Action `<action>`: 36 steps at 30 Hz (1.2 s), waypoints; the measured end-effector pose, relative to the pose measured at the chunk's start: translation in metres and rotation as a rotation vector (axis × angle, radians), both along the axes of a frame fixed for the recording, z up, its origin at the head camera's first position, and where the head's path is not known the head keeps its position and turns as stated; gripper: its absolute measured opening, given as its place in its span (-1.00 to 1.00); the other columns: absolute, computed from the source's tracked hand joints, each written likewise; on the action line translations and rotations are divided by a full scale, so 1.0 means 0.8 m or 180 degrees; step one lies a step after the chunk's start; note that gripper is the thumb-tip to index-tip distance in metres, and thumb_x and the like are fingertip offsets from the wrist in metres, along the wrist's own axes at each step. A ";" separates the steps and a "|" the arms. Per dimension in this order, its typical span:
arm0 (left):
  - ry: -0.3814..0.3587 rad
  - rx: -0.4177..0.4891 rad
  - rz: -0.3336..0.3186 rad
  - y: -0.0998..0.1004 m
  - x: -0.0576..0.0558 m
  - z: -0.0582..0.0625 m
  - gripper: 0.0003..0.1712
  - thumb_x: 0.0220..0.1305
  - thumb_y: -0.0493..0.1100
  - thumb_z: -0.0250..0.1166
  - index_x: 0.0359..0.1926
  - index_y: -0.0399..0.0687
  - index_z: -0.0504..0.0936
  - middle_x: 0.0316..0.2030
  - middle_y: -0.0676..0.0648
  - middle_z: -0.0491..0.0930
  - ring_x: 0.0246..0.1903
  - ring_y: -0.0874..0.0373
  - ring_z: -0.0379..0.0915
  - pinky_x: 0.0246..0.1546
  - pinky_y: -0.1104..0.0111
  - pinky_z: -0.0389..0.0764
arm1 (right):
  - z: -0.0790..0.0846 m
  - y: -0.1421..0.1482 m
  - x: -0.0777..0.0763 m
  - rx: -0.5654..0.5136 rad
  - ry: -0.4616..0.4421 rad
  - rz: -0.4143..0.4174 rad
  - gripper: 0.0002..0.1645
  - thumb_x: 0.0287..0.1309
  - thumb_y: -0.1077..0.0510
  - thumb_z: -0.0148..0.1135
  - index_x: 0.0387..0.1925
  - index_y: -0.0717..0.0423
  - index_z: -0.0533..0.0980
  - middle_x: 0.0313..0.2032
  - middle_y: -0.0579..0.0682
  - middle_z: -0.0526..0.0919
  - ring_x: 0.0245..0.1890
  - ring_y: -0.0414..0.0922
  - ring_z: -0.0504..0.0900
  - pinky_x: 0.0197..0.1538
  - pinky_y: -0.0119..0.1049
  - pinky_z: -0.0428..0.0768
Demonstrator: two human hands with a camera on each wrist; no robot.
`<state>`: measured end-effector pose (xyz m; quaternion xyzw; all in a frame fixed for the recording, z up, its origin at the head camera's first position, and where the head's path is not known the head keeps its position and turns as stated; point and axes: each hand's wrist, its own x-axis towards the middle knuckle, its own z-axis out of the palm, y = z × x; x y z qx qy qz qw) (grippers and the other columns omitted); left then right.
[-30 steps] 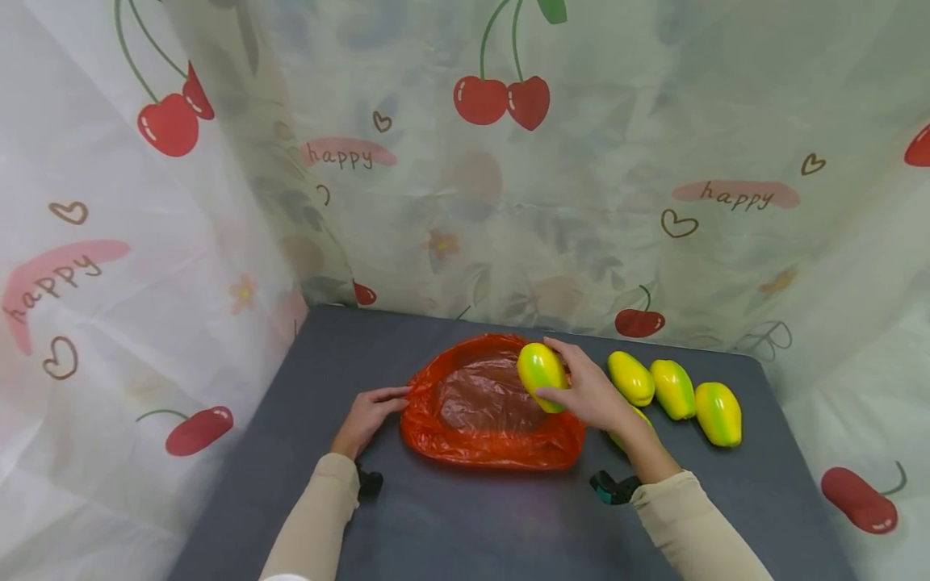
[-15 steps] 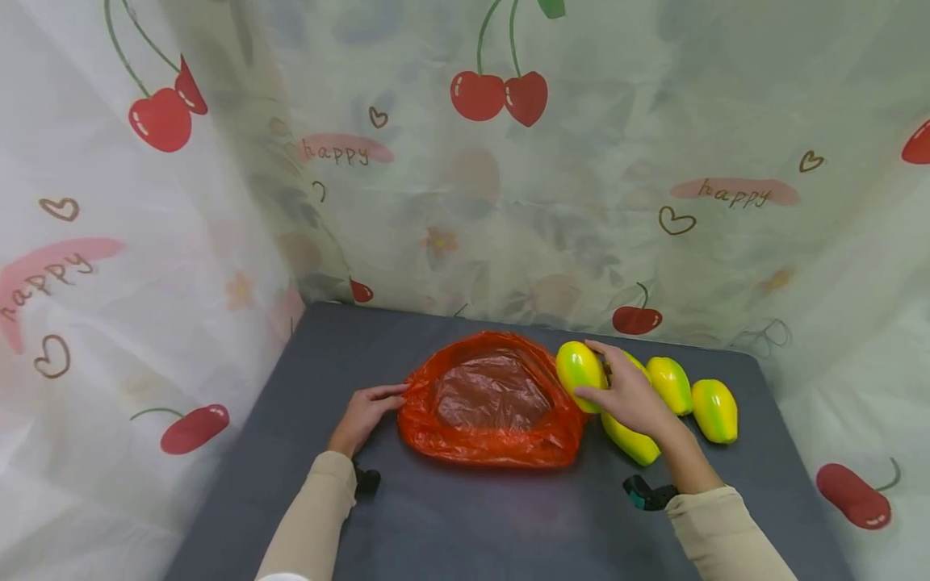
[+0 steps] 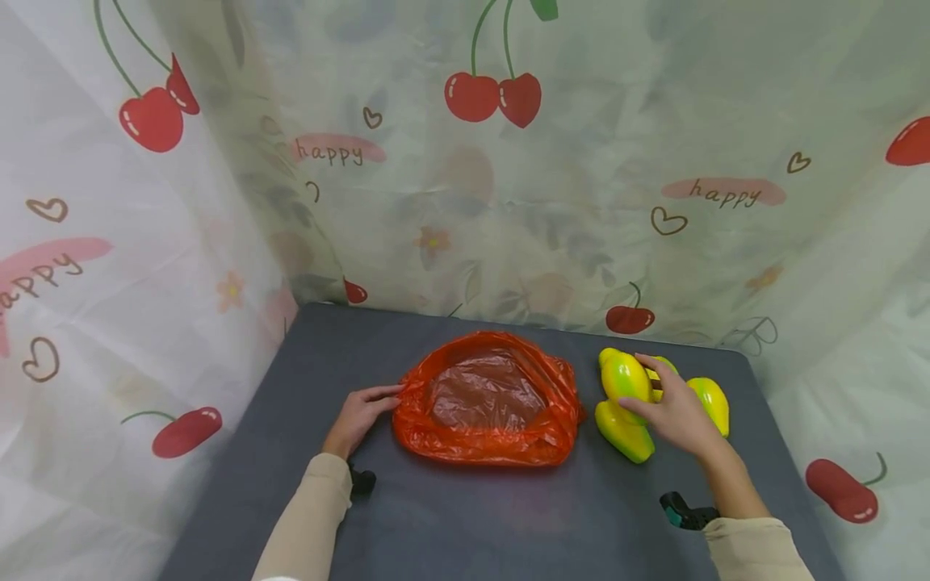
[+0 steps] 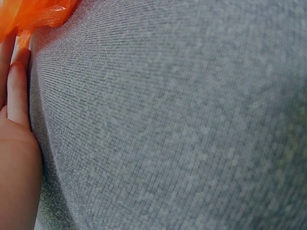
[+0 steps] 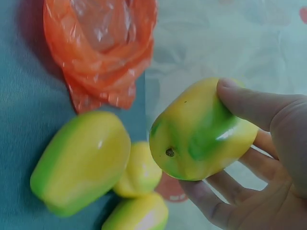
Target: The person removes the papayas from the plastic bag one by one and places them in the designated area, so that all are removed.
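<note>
My left hand (image 3: 356,421) pinches the left edge of a red plastic bag (image 3: 483,448) that lies with its mouth spread. In the left wrist view, a wisp of the bag (image 4: 43,14) runs between the fingertips. My right hand (image 3: 679,411) holds a yellow-green papaya (image 3: 625,381), thumb on one side and fingers on the other. In the right wrist view, this papaya (image 5: 199,136) shows a small brown stem mark. It is above other papayas; one papaya (image 3: 623,432) lies just in front, another papaya (image 3: 714,402) to the right. More are partly hidden behind the hand.
The dark grey table (image 3: 465,524) carries the bag and papayas. A curtain printed with cherries (image 3: 494,202) hangs behind and along both sides. Black straps with small devices sit at both wrists.
My right hand has carried the papaya to the right, from over the bag to above the other papayas. My left hand stays at the bag's left edge.
</note>
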<state>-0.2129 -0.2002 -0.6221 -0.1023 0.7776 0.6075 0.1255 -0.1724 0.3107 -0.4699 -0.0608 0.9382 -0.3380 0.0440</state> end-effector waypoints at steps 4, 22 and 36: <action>-0.0031 -0.0003 0.0011 -0.002 0.001 -0.002 -0.58 0.27 0.05 0.42 0.15 0.21 0.73 0.28 -0.06 0.61 0.40 -0.04 0.39 0.51 -0.05 0.30 | -0.001 0.016 0.006 0.0048 -0.0003 -0.0111 0.03 0.28 -0.13 0.36 0.55 0.23 0.10 0.46 0.38 0.24 0.25 0.40 0.44 0.06 0.21 0.67; -0.0009 -0.0041 0.0033 0.001 0.006 -0.005 -0.59 0.30 0.06 0.40 0.16 0.21 0.73 0.28 -0.06 0.62 0.39 -0.04 0.41 0.50 -0.06 0.31 | -0.039 0.078 0.030 0.0305 -0.0052 -0.0360 0.02 0.25 -0.03 0.41 0.47 0.45 0.15 0.29 0.53 0.25 0.13 0.45 0.46 0.09 0.34 0.60; -0.0047 -0.0089 0.0077 0.003 0.001 0.000 -0.60 0.31 0.03 0.39 0.16 0.20 0.73 0.29 -0.07 0.61 0.41 -0.04 0.38 0.51 -0.08 0.27 | -0.078 0.097 0.042 0.0432 -0.0425 -0.0639 0.10 0.19 -0.16 0.43 0.46 0.42 0.16 0.33 0.53 0.29 0.13 0.43 0.54 -0.05 0.14 0.68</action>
